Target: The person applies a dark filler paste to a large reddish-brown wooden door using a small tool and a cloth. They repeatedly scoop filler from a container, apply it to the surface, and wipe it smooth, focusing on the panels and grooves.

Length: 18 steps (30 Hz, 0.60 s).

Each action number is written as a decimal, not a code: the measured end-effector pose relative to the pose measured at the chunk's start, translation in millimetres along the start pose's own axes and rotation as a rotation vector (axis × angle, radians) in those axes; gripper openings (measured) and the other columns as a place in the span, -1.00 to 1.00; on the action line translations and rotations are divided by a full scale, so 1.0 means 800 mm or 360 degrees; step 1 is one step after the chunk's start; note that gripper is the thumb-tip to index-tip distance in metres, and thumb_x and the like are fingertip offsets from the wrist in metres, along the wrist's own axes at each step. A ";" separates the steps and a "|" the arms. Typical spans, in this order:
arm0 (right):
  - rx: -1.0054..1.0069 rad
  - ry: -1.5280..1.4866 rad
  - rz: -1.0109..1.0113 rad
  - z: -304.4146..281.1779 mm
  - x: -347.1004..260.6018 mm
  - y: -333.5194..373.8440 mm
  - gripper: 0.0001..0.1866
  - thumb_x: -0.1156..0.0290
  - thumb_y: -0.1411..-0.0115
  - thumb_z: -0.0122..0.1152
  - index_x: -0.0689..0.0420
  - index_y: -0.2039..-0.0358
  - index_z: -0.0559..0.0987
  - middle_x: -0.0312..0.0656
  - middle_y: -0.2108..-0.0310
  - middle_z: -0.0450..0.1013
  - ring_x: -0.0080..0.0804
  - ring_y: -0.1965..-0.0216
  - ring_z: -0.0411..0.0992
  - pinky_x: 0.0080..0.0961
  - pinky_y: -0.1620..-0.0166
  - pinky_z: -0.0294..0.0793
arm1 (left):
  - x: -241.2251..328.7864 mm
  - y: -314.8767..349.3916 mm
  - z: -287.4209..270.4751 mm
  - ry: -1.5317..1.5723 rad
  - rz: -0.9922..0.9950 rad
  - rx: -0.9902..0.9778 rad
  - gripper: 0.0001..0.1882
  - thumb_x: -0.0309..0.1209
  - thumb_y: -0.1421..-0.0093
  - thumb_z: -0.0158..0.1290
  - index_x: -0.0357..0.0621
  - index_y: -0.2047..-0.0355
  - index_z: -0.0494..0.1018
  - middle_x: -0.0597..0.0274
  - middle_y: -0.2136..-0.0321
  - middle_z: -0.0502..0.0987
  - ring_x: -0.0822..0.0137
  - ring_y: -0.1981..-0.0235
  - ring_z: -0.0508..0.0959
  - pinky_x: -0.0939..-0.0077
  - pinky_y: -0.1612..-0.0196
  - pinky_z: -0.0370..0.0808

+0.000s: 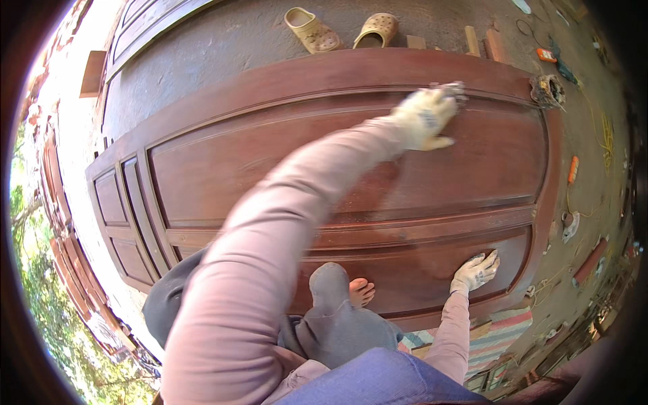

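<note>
A large reddish-brown panelled wooden door (283, 158) lies flat below me. Stretched across it, my left hand (424, 120), in a white work glove, grips a crumpled grey wad (451, 93) against the moulding along the far edge of the big panel. Motion blurs this hand slightly, and I cannot tell what the wad is made of. Nearer to me, my right hand (476, 271), also gloved, rests on the narrower near panel with its fingers spread, holding nothing. My bare foot (362, 291) shows on the door beside my grey-trousered knee.
Beyond the far edge sit two tan clogs (314, 30). A round, grimy container (547, 91) stands by the door's far right corner. Farther right lie a power tool (563, 64), an orange-handled tool (573, 170) and yellow cord (606, 138). Striped cloth (503, 334) lies at the near edge.
</note>
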State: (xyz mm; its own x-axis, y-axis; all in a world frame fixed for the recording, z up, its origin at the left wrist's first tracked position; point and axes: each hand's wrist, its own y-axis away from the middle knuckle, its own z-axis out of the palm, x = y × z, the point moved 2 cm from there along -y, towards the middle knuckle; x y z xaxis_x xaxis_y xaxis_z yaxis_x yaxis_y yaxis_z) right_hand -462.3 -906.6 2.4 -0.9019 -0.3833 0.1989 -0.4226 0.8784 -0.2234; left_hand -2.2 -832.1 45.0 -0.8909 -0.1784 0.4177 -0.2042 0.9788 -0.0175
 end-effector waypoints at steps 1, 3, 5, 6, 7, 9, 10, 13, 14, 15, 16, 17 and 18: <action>0.0007 0.0035 -0.0013 0.000 0.006 -0.001 -0.52 0.28 -0.45 -0.03 0.06 -0.34 0.33 0.05 -0.28 0.26 0.04 -0.26 0.27 -0.02 -0.27 0.34 | -0.028 0.050 -0.015 -0.0246 0.0127 0.0079 -0.28 0.13 -0.26 0.10 -0.30 -0.12 0.43 0.02 -0.11 0.43 0.02 -0.20 0.37 0.10 -0.17 0.44; -0.0023 0.0083 -0.0040 -0.006 0.012 -0.010 -0.52 0.29 -0.45 -0.04 0.07 -0.34 0.33 0.05 -0.28 0.27 0.04 -0.26 0.28 -0.03 -0.26 0.35 | -0.082 0.157 -0.050 -0.0366 0.0057 -0.0124 -0.30 0.13 -0.27 0.09 -0.22 -0.16 0.44 0.08 -0.09 0.43 0.08 -0.23 0.37 0.14 -0.17 0.46; -0.0229 0.0161 -0.0050 -0.011 0.000 -0.017 -0.49 0.23 -0.47 -0.09 0.16 -0.34 0.29 0.12 -0.30 0.24 0.08 -0.27 0.26 -0.03 -0.27 0.34 | -0.131 0.270 -0.077 -0.0614 -0.0050 -0.0183 -0.31 0.12 -0.27 0.08 -0.17 -0.20 0.45 0.15 -0.23 0.38 0.12 -0.25 0.35 0.16 -0.20 0.43; -0.0397 0.0155 -0.0009 -0.025 -0.022 -0.026 -0.47 0.22 -0.44 -0.04 0.17 -0.34 0.29 0.14 -0.30 0.23 0.10 -0.28 0.26 -0.02 -0.28 0.33 | -0.145 0.309 -0.090 -0.0441 -0.0208 -0.0286 -0.29 0.02 -0.22 0.16 -0.12 -0.26 0.40 0.10 -0.27 0.36 0.04 -0.28 0.35 0.05 -0.27 0.37; -0.0562 0.0137 0.0018 -0.047 -0.063 -0.042 -0.44 0.20 -0.42 0.00 0.19 -0.34 0.28 0.17 -0.30 0.23 0.11 -0.28 0.25 -0.01 -0.29 0.32 | -0.148 0.329 -0.101 -0.0403 -0.0194 -0.0214 -0.32 -0.03 -0.21 0.17 -0.10 -0.26 0.40 0.11 -0.26 0.37 0.04 -0.26 0.37 0.04 -0.26 0.38; -0.0292 -0.0143 -0.0525 -0.131 -0.183 -0.064 -0.39 0.22 -0.33 0.16 0.14 -0.33 0.31 0.15 -0.30 0.23 0.11 -0.30 0.25 -0.03 -0.30 0.30 | -0.155 0.337 -0.101 -0.0303 -0.0110 0.0021 -0.39 -0.14 -0.20 0.19 -0.07 -0.23 0.43 0.11 -0.23 0.42 0.06 -0.17 0.45 0.08 -0.21 0.40; -0.0225 -0.0382 -0.0724 -0.162 -0.242 -0.074 -0.39 0.23 -0.31 0.20 0.11 -0.33 0.34 0.11 -0.29 0.24 0.08 -0.30 0.25 -0.06 -0.31 0.30 | -0.151 0.322 -0.096 -0.0174 -0.0127 0.0100 -0.37 -0.16 -0.20 0.19 -0.06 -0.26 0.39 0.08 -0.23 0.42 0.02 -0.13 0.48 0.06 -0.21 0.40; -0.0251 -0.0967 -0.1370 -0.210 -0.425 -0.073 -0.38 0.27 -0.24 0.32 -0.01 -0.31 0.41 -0.01 -0.29 0.27 0.00 -0.31 0.24 -0.16 -0.33 0.32 | -0.145 0.320 -0.100 0.0158 -0.0348 0.0543 -0.35 -0.18 -0.21 0.18 -0.01 -0.30 0.35 -0.02 -0.26 0.36 -0.07 -0.18 0.43 -0.04 -0.24 0.35; -0.0175 -0.1101 -0.1631 -0.215 -0.469 -0.070 -0.37 0.29 -0.22 0.34 -0.07 -0.31 0.40 -0.04 -0.29 0.26 -0.01 -0.29 0.27 -0.17 -0.29 0.37 | -0.137 0.334 -0.108 0.0145 -0.0497 0.0684 -0.34 -0.19 -0.21 0.19 0.01 -0.31 0.35 -0.04 -0.27 0.35 -0.08 -0.20 0.41 -0.04 -0.26 0.33; -0.0217 -0.1112 -0.1806 -0.220 -0.510 -0.065 -0.39 0.29 -0.21 0.34 -0.08 -0.29 0.43 -0.06 -0.28 0.27 -0.01 -0.26 0.30 -0.16 -0.26 0.40 | -0.130 0.355 -0.115 0.0135 -0.0651 0.0821 -0.33 -0.19 -0.21 0.20 0.03 -0.32 0.34 -0.06 -0.27 0.34 -0.09 -0.22 0.39 -0.04 -0.27 0.32; -0.0272 -0.1141 -0.1987 -0.223 -0.546 -0.059 -0.41 0.29 -0.21 0.35 -0.10 -0.26 0.46 -0.07 -0.27 0.28 -0.01 -0.23 0.33 -0.16 -0.23 0.43 | -0.126 0.383 -0.118 0.0111 -0.0824 0.0945 -0.32 -0.19 -0.21 0.21 0.04 -0.33 0.34 -0.07 -0.28 0.32 -0.11 -0.24 0.37 -0.04 -0.28 0.30; -0.0274 -0.1128 -0.2025 -0.214 -0.571 -0.056 -0.44 0.30 -0.20 0.35 -0.11 -0.23 0.48 -0.08 -0.26 0.29 -0.02 -0.21 0.34 -0.16 -0.21 0.45 | -0.129 0.419 -0.115 0.0040 -0.0971 0.1001 -0.31 -0.19 -0.20 0.23 0.06 -0.33 0.34 -0.09 -0.28 0.32 -0.11 -0.26 0.34 -0.03 -0.29 0.29; -0.0258 -0.1095 -0.2050 -0.200 -0.589 -0.056 -0.47 0.30 -0.19 0.36 -0.11 -0.20 0.51 -0.10 -0.24 0.30 -0.03 -0.19 0.35 -0.16 -0.18 0.47 | -0.139 0.458 -0.112 -0.0020 -0.1097 0.1066 -0.30 -0.19 -0.19 0.25 0.07 -0.34 0.34 -0.11 -0.28 0.31 -0.12 -0.28 0.31 -0.03 -0.30 0.28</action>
State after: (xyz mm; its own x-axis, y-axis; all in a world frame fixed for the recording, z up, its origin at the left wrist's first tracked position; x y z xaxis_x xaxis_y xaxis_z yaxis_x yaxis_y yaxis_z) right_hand -4.2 -719.7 71.3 0.1987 -0.9261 -0.3208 -0.9776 -0.1643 -0.1314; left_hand 57.9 -444.7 73.3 -0.4919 -0.6979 0.5205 -0.8706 0.3982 -0.2889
